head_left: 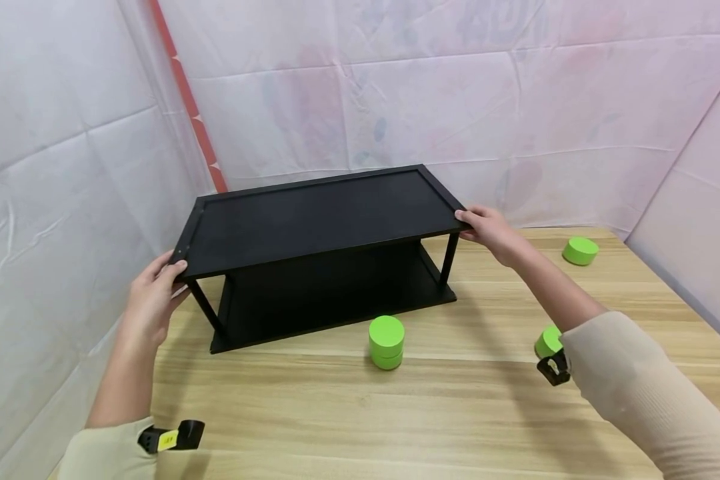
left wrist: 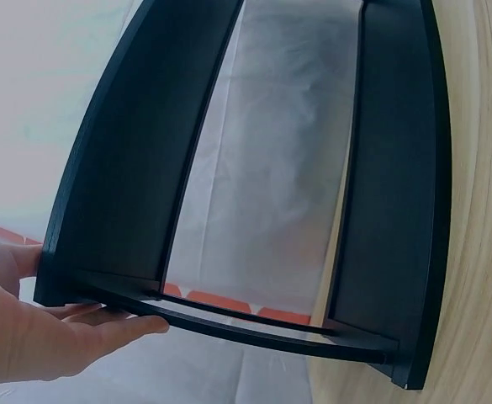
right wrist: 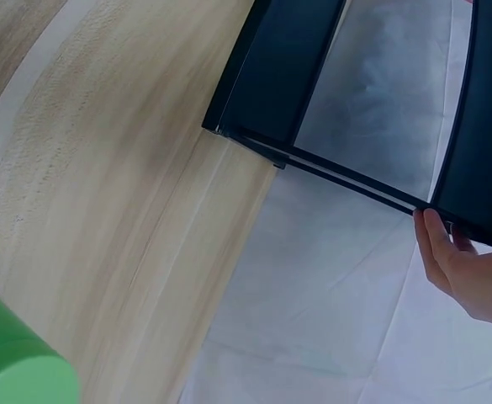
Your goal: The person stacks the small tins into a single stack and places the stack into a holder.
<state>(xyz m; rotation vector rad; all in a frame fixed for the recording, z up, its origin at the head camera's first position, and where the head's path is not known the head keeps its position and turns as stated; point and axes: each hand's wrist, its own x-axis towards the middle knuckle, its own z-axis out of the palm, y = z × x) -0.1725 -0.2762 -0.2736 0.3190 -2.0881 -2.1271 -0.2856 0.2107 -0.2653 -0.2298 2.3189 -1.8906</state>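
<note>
A black two-tier rack [head_left: 318, 220] stands at an angle near the back of the table, its shelves joined by thin posts at the ends. My left hand [head_left: 150, 300] grips the left end of the upper shelf, thumb on top and fingers beneath. At the opposite end, my right hand [head_left: 489, 230] holds the right edge of that same shelf, thumb over its rim. In the left wrist view the fingers [left wrist: 119, 332] lie along the end of the rack. The right wrist view has the fingertips [right wrist: 435, 231] at the shelf's end, beside a post.
Just before the rack stands a green cylinder [head_left: 387, 337] with a seam round it, like two stacked discs. Another green disc [head_left: 580, 251] lies at the back right; a further one [head_left: 548, 340] is partly behind the right sleeve. White sheeting [head_left: 396, 100] hangs behind the wooden table [head_left: 336, 413].
</note>
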